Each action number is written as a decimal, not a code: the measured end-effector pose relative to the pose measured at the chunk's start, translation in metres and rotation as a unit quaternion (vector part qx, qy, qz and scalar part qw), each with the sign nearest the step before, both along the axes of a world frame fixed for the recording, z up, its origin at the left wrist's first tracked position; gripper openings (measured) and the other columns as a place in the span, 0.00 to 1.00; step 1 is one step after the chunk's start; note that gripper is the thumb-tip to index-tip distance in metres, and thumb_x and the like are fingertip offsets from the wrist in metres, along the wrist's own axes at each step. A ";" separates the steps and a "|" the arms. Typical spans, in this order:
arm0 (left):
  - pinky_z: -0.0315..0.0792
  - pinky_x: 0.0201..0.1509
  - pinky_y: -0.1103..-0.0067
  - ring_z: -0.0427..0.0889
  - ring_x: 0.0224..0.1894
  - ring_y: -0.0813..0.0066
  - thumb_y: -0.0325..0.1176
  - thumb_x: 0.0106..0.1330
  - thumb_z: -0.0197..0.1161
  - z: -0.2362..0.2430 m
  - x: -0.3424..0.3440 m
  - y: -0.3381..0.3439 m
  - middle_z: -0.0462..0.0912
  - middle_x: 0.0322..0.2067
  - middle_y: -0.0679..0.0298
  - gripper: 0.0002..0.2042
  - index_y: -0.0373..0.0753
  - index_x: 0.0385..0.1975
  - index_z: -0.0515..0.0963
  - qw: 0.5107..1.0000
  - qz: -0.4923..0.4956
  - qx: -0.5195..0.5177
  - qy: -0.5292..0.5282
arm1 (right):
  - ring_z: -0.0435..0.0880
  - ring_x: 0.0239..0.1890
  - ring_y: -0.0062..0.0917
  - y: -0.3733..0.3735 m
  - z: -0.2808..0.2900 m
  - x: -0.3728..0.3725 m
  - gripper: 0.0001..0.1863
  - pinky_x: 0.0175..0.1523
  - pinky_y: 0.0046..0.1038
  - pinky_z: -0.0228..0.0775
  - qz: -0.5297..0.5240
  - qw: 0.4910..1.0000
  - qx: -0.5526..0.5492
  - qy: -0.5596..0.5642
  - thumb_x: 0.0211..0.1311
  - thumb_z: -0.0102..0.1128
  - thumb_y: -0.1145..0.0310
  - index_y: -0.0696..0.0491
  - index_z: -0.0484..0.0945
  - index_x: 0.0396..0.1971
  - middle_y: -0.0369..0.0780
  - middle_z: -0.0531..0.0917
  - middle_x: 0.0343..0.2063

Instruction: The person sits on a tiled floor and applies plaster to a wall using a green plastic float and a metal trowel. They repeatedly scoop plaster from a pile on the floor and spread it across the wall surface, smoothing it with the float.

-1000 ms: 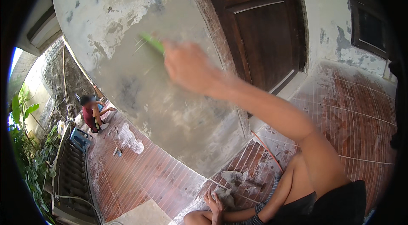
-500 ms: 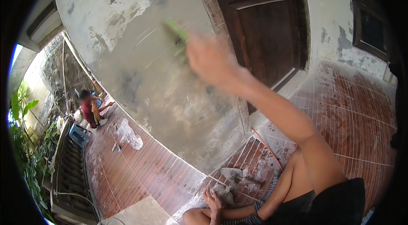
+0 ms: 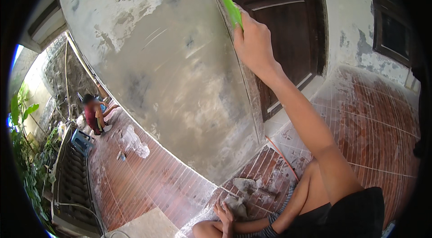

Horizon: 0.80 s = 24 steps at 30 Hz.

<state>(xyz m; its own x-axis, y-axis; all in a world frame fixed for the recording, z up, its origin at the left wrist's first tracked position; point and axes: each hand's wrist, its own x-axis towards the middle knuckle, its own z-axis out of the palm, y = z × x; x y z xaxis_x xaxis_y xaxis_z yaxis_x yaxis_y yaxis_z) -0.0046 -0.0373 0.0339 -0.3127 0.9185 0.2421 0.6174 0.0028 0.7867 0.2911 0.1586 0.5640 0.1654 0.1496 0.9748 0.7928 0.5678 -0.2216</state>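
Observation:
My right hand (image 3: 254, 42) is raised against the wall and shut on a flat green plastic tool (image 3: 231, 9). The tool's blade presses at the right edge of the wet grey plaster (image 3: 180, 80), right where it meets the dark wooden door frame (image 3: 245, 80). My left hand (image 3: 223, 214) rests low on my bent knee, fingers spread, holding nothing. A small heap of grey mortar (image 3: 245, 186) lies on the brick floor just beyond that hand.
A dark wooden door (image 3: 283, 22) stands right of the plaster. Red brick paving (image 3: 373, 121) covers the floor. Far left, another person (image 3: 93, 116) sits by the wall near a blue stool (image 3: 81, 141) and a white sack (image 3: 135, 142). An orange cord (image 3: 283, 157) crosses the floor.
My right hand has swept the green tool rightward and upward across the plaster, from mid-wall to the door frame edge. My left hand has stayed on my knee.

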 end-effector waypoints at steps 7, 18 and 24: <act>0.60 0.65 0.59 0.68 0.58 0.44 0.38 0.73 0.51 -0.004 0.002 0.004 0.71 0.55 0.42 0.20 0.30 0.57 0.71 1.000 -0.004 0.023 0.010 | 0.82 0.30 0.51 -0.009 -0.001 -0.020 0.24 0.38 0.47 0.74 0.055 0.991 -0.055 -0.108 0.59 0.52 0.76 0.64 0.70 0.57 0.56 0.81 0.26; 0.58 0.65 0.58 0.67 0.58 0.45 0.38 0.73 0.52 0.003 0.002 0.001 0.71 0.54 0.43 0.20 0.31 0.58 0.70 1.000 -0.002 0.013 -0.002 | 0.83 0.31 0.52 0.006 0.035 -0.001 0.20 0.43 0.47 0.77 0.050 0.988 -0.076 -0.127 0.59 0.51 0.76 0.64 0.75 0.52 0.55 0.82 0.26; 0.58 0.65 0.58 0.67 0.58 0.45 0.37 0.73 0.52 -0.004 0.000 0.001 0.71 0.54 0.43 0.20 0.31 0.58 0.70 1.000 0.004 0.015 -0.012 | 0.82 0.30 0.50 0.008 0.066 0.003 0.21 0.40 0.45 0.76 -0.061 0.996 0.005 -0.071 0.59 0.52 0.74 0.61 0.75 0.54 0.54 0.82 0.25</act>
